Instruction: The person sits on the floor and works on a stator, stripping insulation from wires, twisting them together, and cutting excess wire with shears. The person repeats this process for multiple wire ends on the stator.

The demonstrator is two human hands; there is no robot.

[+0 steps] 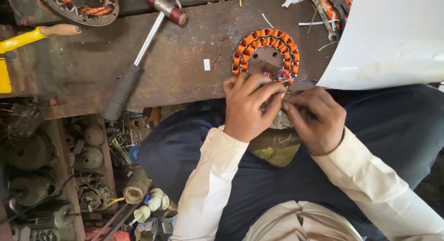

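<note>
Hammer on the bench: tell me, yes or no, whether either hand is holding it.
No: the hammer lies alone on the bench, while the left hand and right hand pinch wires at the copper-wound stator.

Both hands (284, 112) hide the wire ends (283, 77) — the second stator (78, 7) is cropped.

surface (185, 69): dark, worn wooden planks, scratched and dusty, scattered with wire scraps | left below: open wooden shelf (60, 176) crammed with dusty metal motor parts and cables | right: large white curved sheet (393, 37) lying over the surface edge | light: even daylight, soft shadows | walls, windows: out of view
</note>
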